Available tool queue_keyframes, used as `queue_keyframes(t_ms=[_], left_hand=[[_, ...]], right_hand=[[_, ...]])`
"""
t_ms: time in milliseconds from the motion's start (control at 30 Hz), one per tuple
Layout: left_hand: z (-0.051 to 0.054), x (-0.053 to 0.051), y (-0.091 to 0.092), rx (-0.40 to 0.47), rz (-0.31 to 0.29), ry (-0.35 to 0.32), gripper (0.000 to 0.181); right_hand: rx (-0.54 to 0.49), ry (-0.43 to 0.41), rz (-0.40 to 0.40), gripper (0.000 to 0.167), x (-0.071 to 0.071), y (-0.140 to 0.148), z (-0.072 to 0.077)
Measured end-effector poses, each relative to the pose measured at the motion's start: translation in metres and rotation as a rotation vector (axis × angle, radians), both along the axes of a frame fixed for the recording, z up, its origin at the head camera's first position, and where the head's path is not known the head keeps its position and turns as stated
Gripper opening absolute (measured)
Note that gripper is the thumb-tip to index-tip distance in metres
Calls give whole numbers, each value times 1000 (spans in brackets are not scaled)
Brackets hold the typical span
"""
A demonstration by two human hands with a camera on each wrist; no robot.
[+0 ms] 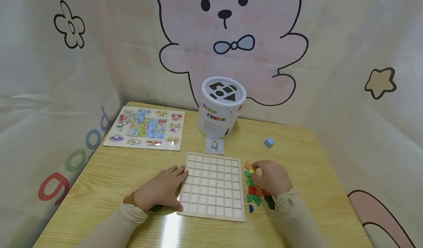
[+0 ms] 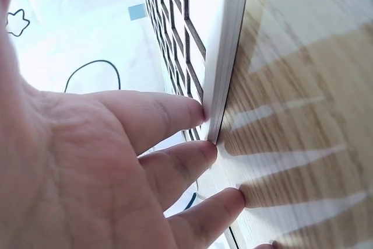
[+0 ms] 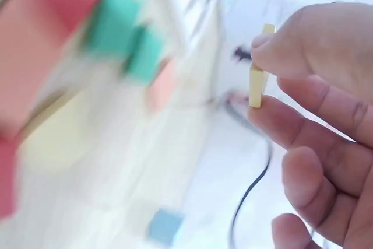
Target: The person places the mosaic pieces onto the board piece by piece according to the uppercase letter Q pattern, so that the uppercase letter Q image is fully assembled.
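Observation:
A pale wooden grid board [image 1: 211, 185] lies on the table in the head view, its square cells bare. My left hand [image 1: 161, 190] rests against the board's left edge; in the left wrist view its outstretched fingers [image 2: 169, 115] touch the edge and the tabletop. Between thumb and fingers, my right hand [image 1: 273, 176] pinches a thin yellow tile [image 3: 256, 86], held over the loose pieces right of the board. Those include green tiles [image 1: 249, 182], red tiles [image 1: 252, 190], an orange tile [image 1: 247, 165] and a dark blue half-round piece [image 1: 251, 208]. The hand partly covers the pile.
Behind the board stands a white bucket [image 1: 216, 119] whose lid has shape cut-outs. A small pattern card [image 1: 214, 146] lies before it. At back left is a picture puzzle board [image 1: 110, 139]; a blue cube [image 1: 269, 142] sits back right. Printed curtains [image 1: 357, 130] surround the table.

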State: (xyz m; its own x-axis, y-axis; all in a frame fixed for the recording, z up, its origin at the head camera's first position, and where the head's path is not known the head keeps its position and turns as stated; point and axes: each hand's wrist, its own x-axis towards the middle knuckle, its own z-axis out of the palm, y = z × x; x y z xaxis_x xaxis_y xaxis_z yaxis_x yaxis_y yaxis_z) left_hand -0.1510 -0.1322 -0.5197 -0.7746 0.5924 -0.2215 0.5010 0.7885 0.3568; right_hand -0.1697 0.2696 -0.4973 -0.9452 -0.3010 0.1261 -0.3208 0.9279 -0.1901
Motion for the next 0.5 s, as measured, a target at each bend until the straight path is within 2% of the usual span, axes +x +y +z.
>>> queue_keyframes(t_ms=[133,267,400,500], left_hand=[[-1,2,-1,11,5,5,120],[-1,2,-1,6,-1,15,120],[-1,1,-1,-4,-9,27,120],[-2,0,-1,-8,-15,32,120]], right_hand=[[13,46,98,16,-7,-27,11],[42,63,178,12,-17,-58,15],[49,55,263,11,-28,-89,10],[56,37,323,9,-37,-108,-1]])
